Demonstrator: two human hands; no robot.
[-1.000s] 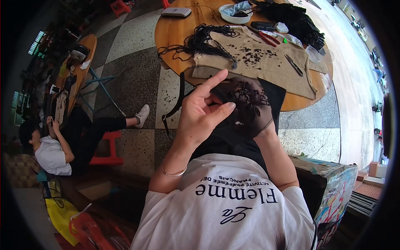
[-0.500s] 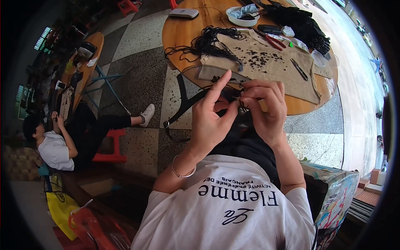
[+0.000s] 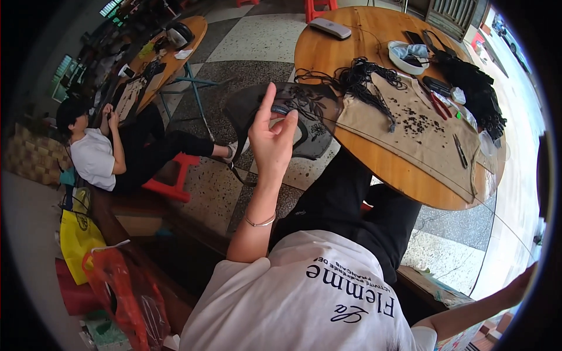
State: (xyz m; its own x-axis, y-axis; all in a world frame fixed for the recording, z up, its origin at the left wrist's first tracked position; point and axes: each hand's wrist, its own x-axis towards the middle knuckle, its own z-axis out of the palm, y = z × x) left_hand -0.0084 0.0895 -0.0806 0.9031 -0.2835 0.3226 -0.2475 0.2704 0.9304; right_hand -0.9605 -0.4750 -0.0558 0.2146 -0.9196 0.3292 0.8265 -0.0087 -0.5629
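My left hand is raised, index finger stretched up, its thumb and other fingers closed on a dark grey sheer fabric piece. That piece carries a black floral pattern and hangs between me and the table, with a dark strap below it. My right arm stretches out to the far right, where the right hand is at the picture's dark rim, its fingers hidden. On the table a beige cloth bears many small black bits. A tangle of black cords lies at its left end.
Red-handled pliers and a small pointed tool lie on the cloth. Behind are a white bowl, a grey case and a black heap. To the left, a seated person works at another table.
My right hand has left the left hand and swung out to the far right. The left hand now holds the sheer piece out to the left. The view has shifted, moving the table rightward.
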